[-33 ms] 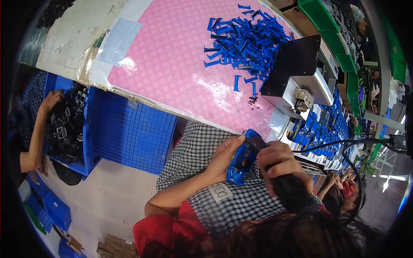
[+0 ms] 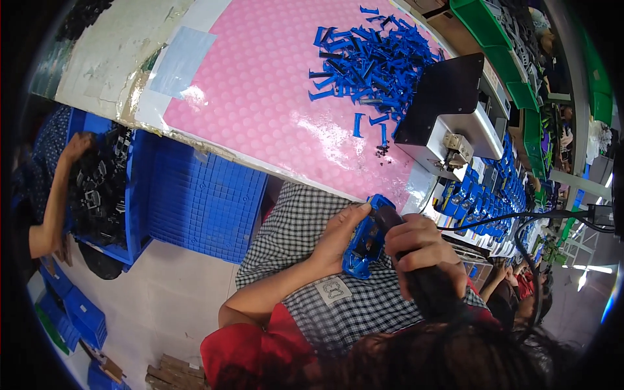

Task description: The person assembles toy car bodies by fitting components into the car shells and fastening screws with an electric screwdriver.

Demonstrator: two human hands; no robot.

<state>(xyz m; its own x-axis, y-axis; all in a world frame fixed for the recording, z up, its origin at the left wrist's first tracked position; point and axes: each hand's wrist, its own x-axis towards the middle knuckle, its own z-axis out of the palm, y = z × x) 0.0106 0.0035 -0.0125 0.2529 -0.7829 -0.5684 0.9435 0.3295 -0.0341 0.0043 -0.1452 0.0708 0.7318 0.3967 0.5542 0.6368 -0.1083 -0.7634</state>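
At the far left of the frame another person's hand [image 2: 77, 144] reached into a blue plastic crate of dark parts [image 2: 104, 188], well apart from the work at the centre. Beside it stood an upturned blue ribbed plastic crate [image 2: 205, 198], tucked under the edge of the tabletop, probably as spare storage within reach.

Across the upper middle lay the pink dimpled mat on the tabletop [image 2: 260, 97], and on its upper right part a loose heap of small blue plastic strips [image 2: 370, 62] was spread, seemingly kept there as stock close to the black and grey bench machine [image 2: 448, 114] just beside it.

Lower centre, over the checked apron on the person's lap [image 2: 292, 227], the left hand [image 2: 338, 234] was wrapped around the blue moulded plastic housing [image 2: 365, 244], fingers curled over its upper edge and thumb side pressed against it, apparently to steady it against the pressure of the tool. The housing sat between the two hands, below the tabletop edge. Its long axis ran from lower left to upper right in the frame, the rounded end pointing down-left towards the lap and the upper end meeting the tool.

To its right, the right hand [image 2: 422, 247] was closed firmly about the dark cylindrical power screwdriver [image 2: 390, 218], whose nose touched the housing's upper end.
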